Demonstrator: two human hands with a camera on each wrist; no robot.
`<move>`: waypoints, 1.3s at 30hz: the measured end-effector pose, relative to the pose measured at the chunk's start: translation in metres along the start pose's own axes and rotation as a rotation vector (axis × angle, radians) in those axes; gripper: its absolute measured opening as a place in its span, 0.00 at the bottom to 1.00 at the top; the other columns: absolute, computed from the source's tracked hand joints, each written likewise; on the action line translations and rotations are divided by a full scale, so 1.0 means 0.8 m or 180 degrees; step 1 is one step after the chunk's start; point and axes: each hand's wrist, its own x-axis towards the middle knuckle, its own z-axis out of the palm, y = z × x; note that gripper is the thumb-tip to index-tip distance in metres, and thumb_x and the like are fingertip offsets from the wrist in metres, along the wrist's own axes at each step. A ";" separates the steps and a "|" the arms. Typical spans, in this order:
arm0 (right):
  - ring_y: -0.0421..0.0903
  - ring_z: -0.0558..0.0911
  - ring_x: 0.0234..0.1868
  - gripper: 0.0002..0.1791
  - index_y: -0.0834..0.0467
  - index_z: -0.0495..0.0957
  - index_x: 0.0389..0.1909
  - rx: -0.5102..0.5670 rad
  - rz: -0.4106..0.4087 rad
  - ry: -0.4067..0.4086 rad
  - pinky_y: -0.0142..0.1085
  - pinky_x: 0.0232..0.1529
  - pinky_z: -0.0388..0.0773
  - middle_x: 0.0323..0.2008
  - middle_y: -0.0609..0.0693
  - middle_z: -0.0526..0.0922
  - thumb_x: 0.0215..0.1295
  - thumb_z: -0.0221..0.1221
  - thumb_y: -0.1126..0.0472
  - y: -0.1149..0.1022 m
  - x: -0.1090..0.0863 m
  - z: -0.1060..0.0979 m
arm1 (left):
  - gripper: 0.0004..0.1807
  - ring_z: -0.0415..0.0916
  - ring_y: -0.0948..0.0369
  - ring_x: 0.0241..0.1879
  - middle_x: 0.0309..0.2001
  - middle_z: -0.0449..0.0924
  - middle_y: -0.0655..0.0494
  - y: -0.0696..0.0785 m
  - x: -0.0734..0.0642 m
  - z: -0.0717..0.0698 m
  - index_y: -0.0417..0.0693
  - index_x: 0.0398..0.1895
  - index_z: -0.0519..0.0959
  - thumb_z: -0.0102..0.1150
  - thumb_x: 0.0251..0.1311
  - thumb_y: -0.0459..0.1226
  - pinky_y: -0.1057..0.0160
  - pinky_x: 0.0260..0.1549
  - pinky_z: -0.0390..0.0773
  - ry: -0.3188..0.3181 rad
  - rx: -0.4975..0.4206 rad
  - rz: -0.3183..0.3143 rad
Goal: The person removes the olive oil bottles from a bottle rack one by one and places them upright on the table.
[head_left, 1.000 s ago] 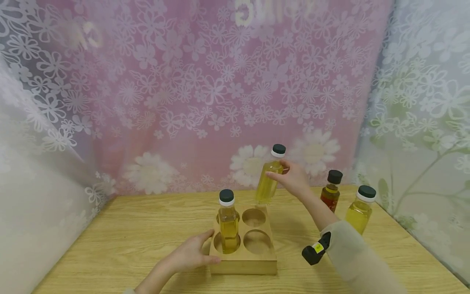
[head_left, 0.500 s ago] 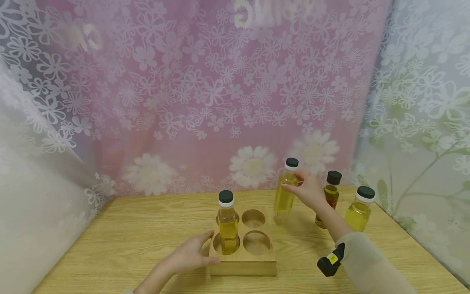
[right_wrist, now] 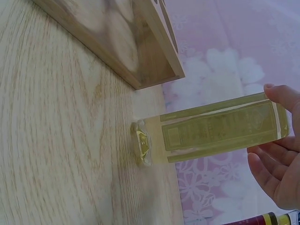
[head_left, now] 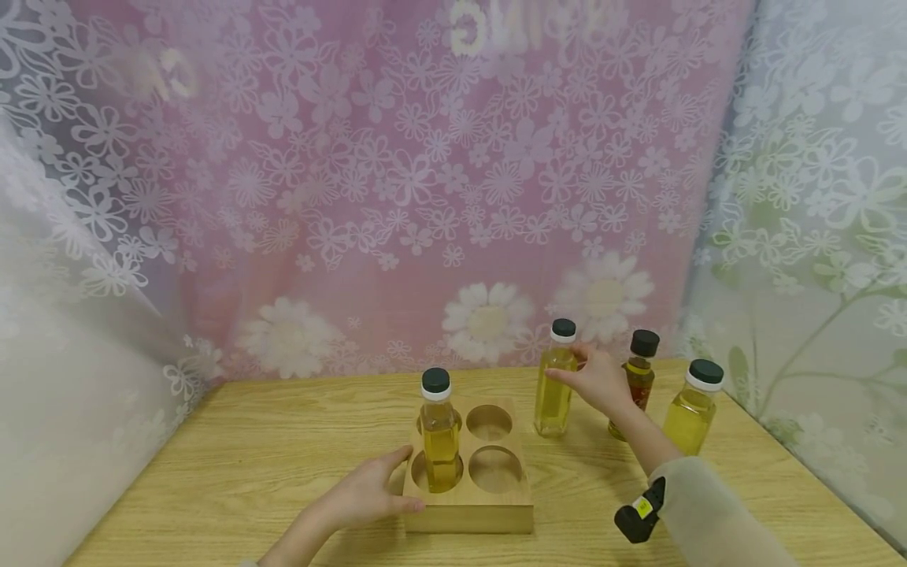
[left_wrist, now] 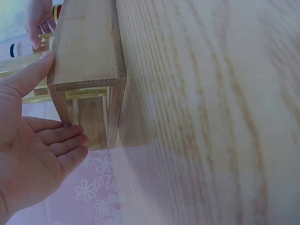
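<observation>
My right hand (head_left: 601,383) pinches a clear bottle of yellow oil (head_left: 552,402) near its shoulder, thumb on one side and fingers on the other. Dark cap on top, this bottle stands upright right of the wooden rack, its base seemingly on the tabletop. In the right wrist view the bottle (right_wrist: 220,126) lies across the middle. The wooden rack (head_left: 471,517) has round holes. Another bottle of golden oil (head_left: 442,445) sits in its front left hole. Against the rack's left side rests my left hand (head_left: 368,494), with thumb and fairly straight fingers touching the wood (left_wrist: 89,42).
A dark bottle with a red label (head_left: 640,386) stands behind the right hand, partly covered by it. Farther right is another yellow oil bottle (head_left: 689,417), its lower part hidden by the forearm. A floral curtain (head_left: 397,197) hangs behind the wooden table (head_left: 283,441).
My right hand has carried the oil bottle rightward from above the rack's back edge and lowered it toward the table. The left hand and the rack stay in place.
</observation>
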 end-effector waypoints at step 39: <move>0.59 0.77 0.48 0.28 0.69 0.67 0.59 0.0335 -0.0441 0.0061 0.49 0.44 0.77 0.49 0.65 0.76 0.59 0.62 0.62 -0.015 -0.061 -0.023 | 0.51 0.58 0.40 0.63 0.65 0.59 0.37 -0.003 0.000 -0.001 0.31 0.67 0.56 0.65 0.50 0.54 0.40 0.57 0.61 -0.0046 -0.0092 -0.0038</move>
